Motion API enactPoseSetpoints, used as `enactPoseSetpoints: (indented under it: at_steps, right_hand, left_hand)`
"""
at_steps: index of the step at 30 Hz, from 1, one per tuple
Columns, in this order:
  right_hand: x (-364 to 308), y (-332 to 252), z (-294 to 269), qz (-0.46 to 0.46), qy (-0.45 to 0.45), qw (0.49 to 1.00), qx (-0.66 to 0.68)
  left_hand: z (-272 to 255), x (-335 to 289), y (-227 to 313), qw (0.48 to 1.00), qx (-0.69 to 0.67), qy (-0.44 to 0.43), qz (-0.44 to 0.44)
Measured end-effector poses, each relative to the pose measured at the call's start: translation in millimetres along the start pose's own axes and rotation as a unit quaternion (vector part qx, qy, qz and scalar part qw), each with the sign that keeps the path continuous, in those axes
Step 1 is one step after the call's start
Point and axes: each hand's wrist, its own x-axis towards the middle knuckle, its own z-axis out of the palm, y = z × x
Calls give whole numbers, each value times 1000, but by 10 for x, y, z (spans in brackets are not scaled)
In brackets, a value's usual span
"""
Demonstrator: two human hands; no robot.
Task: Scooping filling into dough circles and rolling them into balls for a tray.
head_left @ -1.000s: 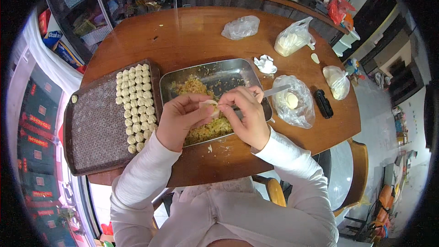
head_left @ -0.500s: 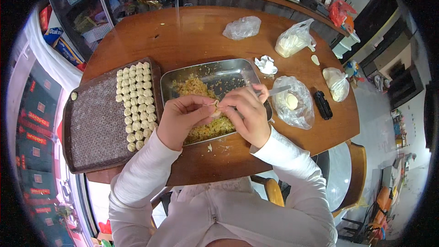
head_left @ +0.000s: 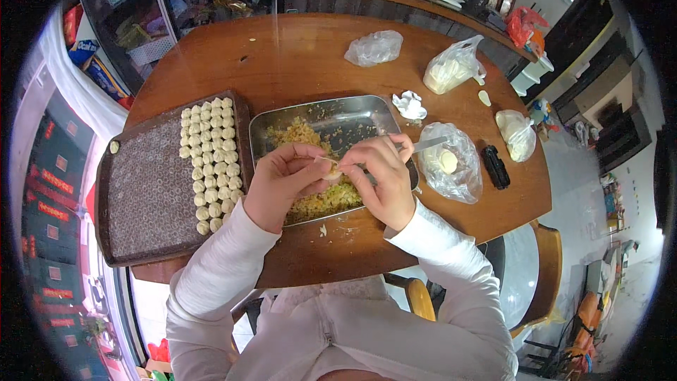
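Over the metal pan [head_left: 377, 102] of chopped filling [head_left: 335, 201], my two hands meet at a small dumpling [head_left: 331, 172]. My left hand [head_left: 282, 182] holds its wrapper between thumb and fingers. The fingertips of my right hand [head_left: 384, 178] pinch the dumpling's edge from the other side. A flat metal handle [head_left: 430, 143] sticks out to the right from behind my right hand; its other end is hidden. On the left, a dark tray [head_left: 151, 190] carries rows of pleated dumplings [head_left: 211, 148] along its right side, with a single one at its far left edge.
Right of the pan lie an opened plastic bag [head_left: 462, 180] with a pale dough piece [head_left: 448, 162], a black object [head_left: 496, 167] and crumpled white paper [head_left: 409, 106]. Farther back are more plastic bags [head_left: 451, 67]. A wooden chair [head_left: 543, 275] stands at the table's right edge.
My fingers have shifted slightly at the dumpling's edge, both hands still pinching it. The view has tilted a little; the things on the table stay in place.
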Motion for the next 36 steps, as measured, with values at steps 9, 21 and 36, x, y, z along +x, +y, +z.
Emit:
enactPoseSetpoints:
  at_steps: [9,21,36]
  right_hand:
    - [23,-9,-22,-19,-18,1000,-11]
    - [10,-3,-57,-3,8,1000,8]
    - [23,12,-4,-3,-11,1000,-12]
  left_hand:
    - [22,-18,13,996,76,0,51]
    - [-26,6,-31,994,76,-37,63]
    - [-69,52,-57,1000,-7,-5,11]
